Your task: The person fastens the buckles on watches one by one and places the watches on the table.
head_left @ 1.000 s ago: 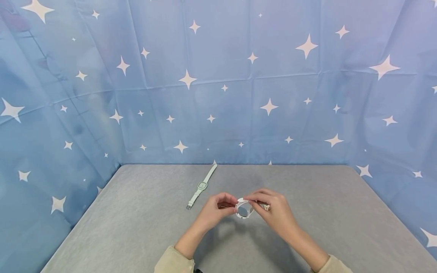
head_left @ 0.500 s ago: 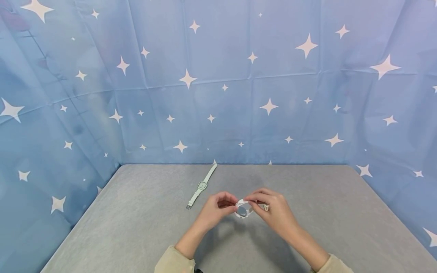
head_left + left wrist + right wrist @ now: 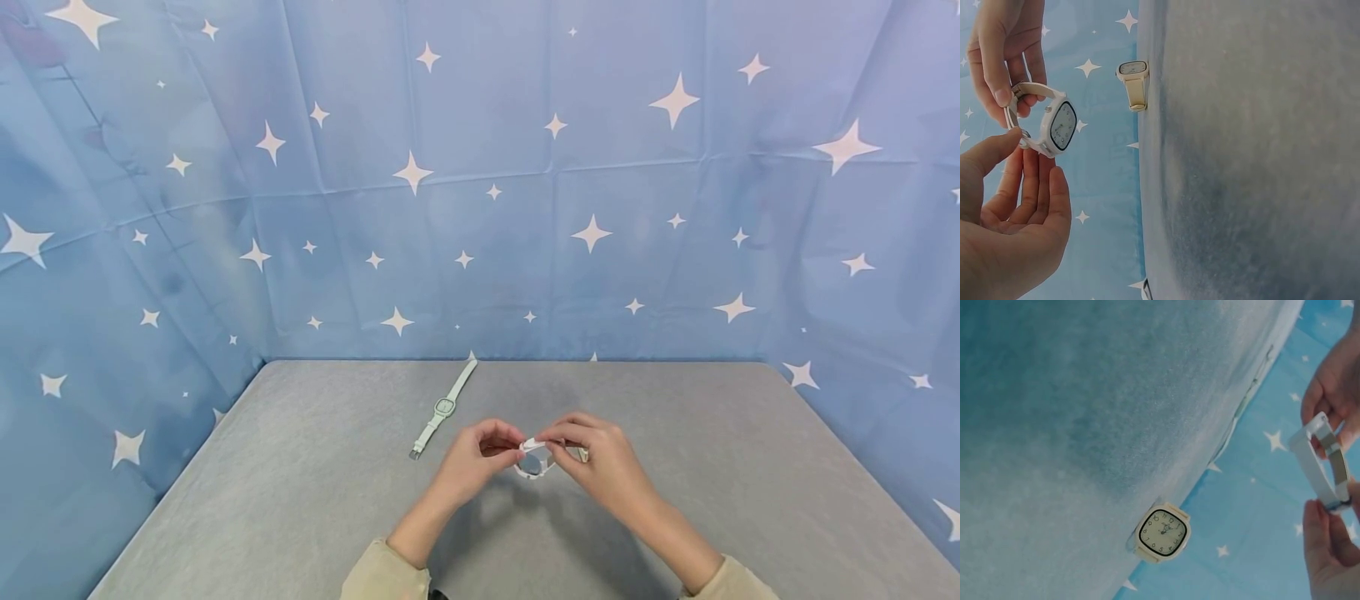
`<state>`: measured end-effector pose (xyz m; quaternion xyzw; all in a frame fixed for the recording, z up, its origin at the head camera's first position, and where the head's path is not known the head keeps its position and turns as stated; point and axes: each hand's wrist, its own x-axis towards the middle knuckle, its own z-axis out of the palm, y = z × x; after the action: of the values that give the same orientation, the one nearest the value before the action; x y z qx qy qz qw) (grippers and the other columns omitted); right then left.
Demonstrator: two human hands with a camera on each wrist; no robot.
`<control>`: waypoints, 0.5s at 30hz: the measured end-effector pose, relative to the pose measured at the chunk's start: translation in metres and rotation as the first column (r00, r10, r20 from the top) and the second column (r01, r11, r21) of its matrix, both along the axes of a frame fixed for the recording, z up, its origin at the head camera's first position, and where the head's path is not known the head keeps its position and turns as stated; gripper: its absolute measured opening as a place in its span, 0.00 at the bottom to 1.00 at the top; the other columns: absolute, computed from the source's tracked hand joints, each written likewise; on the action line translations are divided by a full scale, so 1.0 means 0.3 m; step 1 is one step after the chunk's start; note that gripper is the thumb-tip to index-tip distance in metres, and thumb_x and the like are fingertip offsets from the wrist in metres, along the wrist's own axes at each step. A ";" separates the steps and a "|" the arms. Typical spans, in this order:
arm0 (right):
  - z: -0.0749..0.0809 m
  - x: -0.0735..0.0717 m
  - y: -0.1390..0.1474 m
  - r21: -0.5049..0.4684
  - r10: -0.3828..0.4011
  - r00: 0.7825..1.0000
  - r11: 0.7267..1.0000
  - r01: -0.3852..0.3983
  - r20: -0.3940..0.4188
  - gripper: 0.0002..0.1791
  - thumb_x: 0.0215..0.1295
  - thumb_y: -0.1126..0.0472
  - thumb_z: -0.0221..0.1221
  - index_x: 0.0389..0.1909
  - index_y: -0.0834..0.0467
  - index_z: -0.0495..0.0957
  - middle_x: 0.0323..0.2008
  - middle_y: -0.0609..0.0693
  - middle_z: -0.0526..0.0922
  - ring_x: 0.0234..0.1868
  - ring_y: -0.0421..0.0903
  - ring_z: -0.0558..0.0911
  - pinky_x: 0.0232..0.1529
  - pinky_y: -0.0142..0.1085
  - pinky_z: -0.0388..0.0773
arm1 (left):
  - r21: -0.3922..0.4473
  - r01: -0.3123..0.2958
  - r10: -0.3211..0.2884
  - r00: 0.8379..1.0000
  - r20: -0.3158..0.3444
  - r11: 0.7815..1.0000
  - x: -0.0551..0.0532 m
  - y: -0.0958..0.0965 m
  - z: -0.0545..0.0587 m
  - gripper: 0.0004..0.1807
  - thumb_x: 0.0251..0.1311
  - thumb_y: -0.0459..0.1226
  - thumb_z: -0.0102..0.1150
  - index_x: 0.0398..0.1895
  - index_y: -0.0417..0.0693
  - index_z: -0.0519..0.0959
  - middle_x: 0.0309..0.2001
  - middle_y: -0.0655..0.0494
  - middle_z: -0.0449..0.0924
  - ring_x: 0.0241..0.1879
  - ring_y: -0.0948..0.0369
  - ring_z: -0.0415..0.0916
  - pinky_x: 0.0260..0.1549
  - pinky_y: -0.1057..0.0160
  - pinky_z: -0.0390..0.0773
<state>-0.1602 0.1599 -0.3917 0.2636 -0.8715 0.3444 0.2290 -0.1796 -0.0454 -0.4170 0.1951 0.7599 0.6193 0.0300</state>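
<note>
Above the grey table, both hands hold a white wristwatch (image 3: 1063,125) whose strap is bent round into a loop. My left hand (image 3: 468,462) pinches its left side between thumb and fingers. Opposite it, my right hand (image 3: 600,458) grips the strap with thumb and fingertips. The dark-rimmed square dial shows in the left wrist view, while the right wrist view has the loop from its side. Just past the right hand is a cream wristwatch (image 3: 1163,531), mostly hidden by that hand in the head view.
A mint-green wristwatch (image 3: 444,408) lies stretched out on the grey table (image 3: 315,500), its tip near the back edge. Behind the table and along its sides hangs a blue cloth (image 3: 495,225) printed with white stars.
The white wristwatch has tilted slightly between the fingers, and the left hand has shifted a touch to the right. The right hand stays nearly where it was.
</note>
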 end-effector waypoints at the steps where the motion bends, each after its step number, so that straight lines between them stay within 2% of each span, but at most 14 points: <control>1: 0.001 0.000 0.000 0.009 -0.003 1.000 1.000 0.003 0.005 0.10 0.57 0.68 0.69 0.35 0.50 0.88 0.34 0.40 0.85 0.31 0.32 0.81 0.31 0.30 0.82 | 0.002 -0.001 0.001 1.000 -0.003 1.000 0.000 0.001 0.001 0.09 0.61 0.31 0.66 0.43 0.36 0.82 0.42 0.39 0.84 0.42 0.57 0.82 0.41 0.74 0.78; 15: 0.002 -0.002 -0.005 0.044 0.003 1.000 0.999 -0.003 0.006 0.12 0.57 0.69 0.69 0.35 0.48 0.88 0.34 0.40 0.84 0.33 0.34 0.82 0.32 0.27 0.81 | 0.019 0.000 0.001 1.000 -0.030 1.000 0.006 0.018 0.003 0.09 0.61 0.31 0.66 0.43 0.36 0.82 0.42 0.38 0.85 0.43 0.54 0.84 0.42 0.74 0.79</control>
<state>-0.1607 0.1583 -0.3912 0.2689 -0.8791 0.3263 0.2202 -0.1779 -0.0401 -0.4162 0.2045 0.7545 0.6234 0.0168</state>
